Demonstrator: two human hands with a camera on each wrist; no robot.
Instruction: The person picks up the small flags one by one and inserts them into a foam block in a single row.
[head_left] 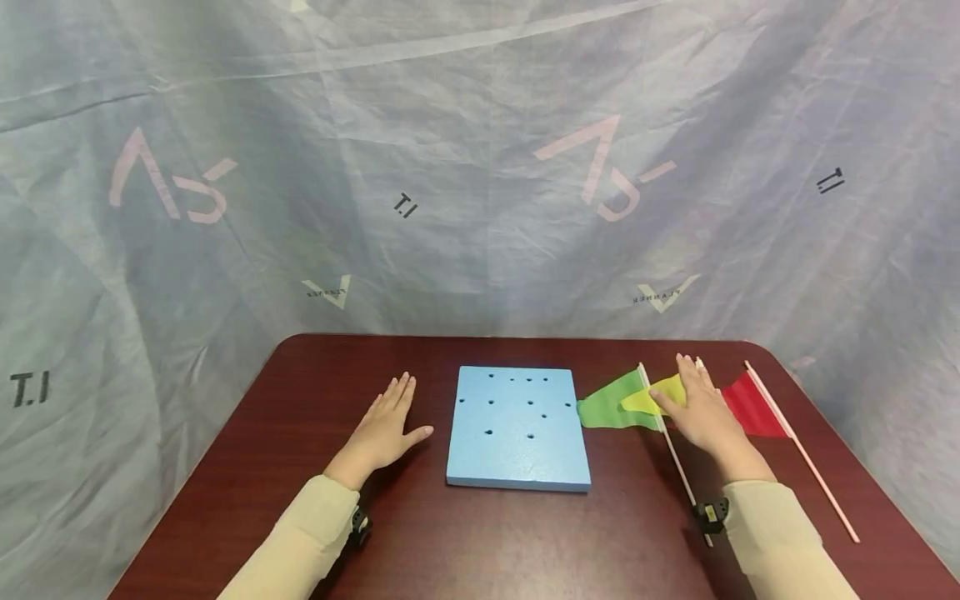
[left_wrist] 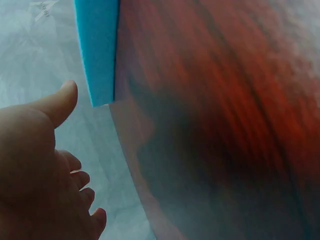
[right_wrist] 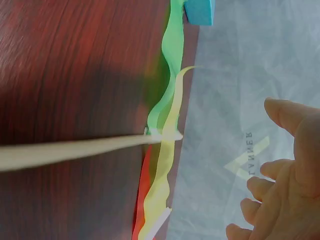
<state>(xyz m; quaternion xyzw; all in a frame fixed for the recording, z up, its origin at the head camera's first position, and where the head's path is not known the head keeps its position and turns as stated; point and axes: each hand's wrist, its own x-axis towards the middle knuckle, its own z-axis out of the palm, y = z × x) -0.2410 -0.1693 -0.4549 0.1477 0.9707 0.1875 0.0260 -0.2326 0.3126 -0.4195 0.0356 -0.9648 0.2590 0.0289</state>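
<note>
My left hand (head_left: pixel 380 429), fingers straight and thumb spread, hovers over the table left of a light blue board (head_left: pixel 517 461) with several small holes in its top. On the right, my right hand (head_left: pixel 707 418) is held above the flags with its fingers extended, holding nothing. A green triangular flag (head_left: pixel 611 404) on a thin wooden stick (head_left: pixel 681 471) lies beside the board. Over it laps the tip of a yellow flag (head_left: pixel 637 402), its stick mostly hidden by my right hand. Farther right lies a red flag (head_left: pixel 756 407) on its own stick. In the right wrist view, the yellow flag (right_wrist: pixel 158 187) overlaps the green one.
A dark red-brown wooden table (head_left: pixel 300 433) with rounded far corners carries everything. Behind it hangs a grey printed cloth (head_left: pixel 480 250), which also falls along both sides. Each wrist wears a small black strapped device, such as the left one (head_left: pixel 361 525).
</note>
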